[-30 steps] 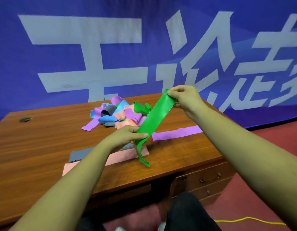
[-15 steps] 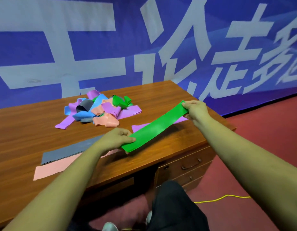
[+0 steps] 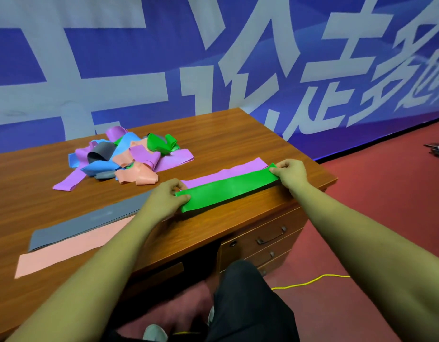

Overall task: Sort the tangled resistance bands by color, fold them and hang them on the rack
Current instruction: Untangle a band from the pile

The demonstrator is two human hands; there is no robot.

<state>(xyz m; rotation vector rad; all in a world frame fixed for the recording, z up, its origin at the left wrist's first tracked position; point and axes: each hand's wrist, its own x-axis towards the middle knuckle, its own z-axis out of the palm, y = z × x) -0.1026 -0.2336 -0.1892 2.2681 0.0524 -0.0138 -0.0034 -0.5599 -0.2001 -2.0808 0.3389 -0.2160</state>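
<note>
Near the counter's [image 3: 238, 218] right front edge | green band [image 3: 228, 191] lies flat, overlapping the purple band [image 3: 225, 174] | our left hand [image 3: 164, 201] and right hand [image 3: 291, 175] pinch its ends, fingers [image 3: 183, 197] curled | risk: if we release under tension, it recoils off the edge.

My forearms [image 3: 109, 262] are bare from the fingers [image 3: 182, 197] back to the frame's edge. Below my right hand [image 3: 291, 175], nearer me, my leg wears black trousers [image 3: 250, 304]. Below my left hand [image 3: 164, 201] shows a pale grey shoe [image 3: 154, 333].

green band [image 3: 228, 191], purple band [image 3: 223, 174] — brown desk [image 3: 238, 137]
</note>
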